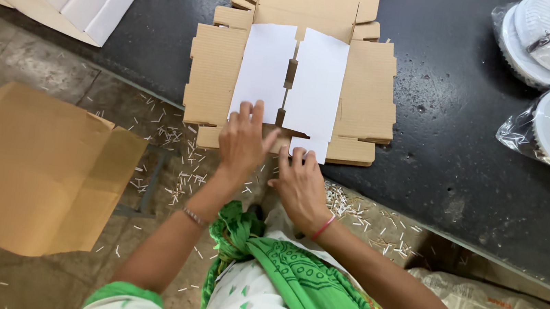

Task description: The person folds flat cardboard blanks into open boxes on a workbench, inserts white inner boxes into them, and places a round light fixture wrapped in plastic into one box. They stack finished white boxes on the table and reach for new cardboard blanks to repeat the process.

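Evidently folding calls for even pressure: the left hand (pixel 243 140) lies with fingers spread flat on the near edge of the flattened cardboard box (pixel 289 87) on the table (pixel 441 146), while the right hand (pixel 299 181) pinches its small white flap (pixel 309 148).

— What colours are showing near the left hand (pixel 243 140)?
— The flat carton (pixel 215 75) is looking brown, its two flaps (pixel 264 70) white.
— And below the right hand (pixel 300 186)?
— A green patterned scarf (pixel 302 282) is hanging.
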The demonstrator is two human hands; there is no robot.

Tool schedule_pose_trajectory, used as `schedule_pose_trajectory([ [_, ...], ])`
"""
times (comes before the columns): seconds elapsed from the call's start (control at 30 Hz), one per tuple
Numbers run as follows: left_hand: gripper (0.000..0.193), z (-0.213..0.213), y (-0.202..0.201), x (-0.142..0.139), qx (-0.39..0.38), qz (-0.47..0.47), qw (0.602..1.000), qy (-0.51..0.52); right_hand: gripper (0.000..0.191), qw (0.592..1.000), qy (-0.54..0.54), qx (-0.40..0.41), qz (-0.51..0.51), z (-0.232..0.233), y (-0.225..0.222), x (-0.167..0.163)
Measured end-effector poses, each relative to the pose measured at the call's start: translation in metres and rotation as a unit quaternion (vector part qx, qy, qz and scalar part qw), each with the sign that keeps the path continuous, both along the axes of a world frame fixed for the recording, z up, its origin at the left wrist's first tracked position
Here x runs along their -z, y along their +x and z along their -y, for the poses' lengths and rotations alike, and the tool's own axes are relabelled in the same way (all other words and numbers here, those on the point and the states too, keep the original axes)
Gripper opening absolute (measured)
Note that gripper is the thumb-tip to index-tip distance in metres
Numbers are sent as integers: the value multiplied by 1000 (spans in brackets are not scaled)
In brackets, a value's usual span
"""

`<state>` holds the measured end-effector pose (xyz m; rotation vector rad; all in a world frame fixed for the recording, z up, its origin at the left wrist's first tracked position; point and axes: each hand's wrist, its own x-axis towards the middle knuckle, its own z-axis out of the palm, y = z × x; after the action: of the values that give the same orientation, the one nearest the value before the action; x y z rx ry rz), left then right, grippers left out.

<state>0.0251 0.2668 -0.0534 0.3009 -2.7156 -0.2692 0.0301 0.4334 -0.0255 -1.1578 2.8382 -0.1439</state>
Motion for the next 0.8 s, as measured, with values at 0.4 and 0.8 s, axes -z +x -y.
schedule_pose_trajectory([
  [0.4, 45, 31, -2, 28, -120, -247, 776, 567, 80, 996, -57, -43, -57, -24, 2, 18],
  [0.8, 46, -67, 1, 22, -70, -156, 930, 326, 74, 994, -90, -59, -33, -36, -1, 12],
])
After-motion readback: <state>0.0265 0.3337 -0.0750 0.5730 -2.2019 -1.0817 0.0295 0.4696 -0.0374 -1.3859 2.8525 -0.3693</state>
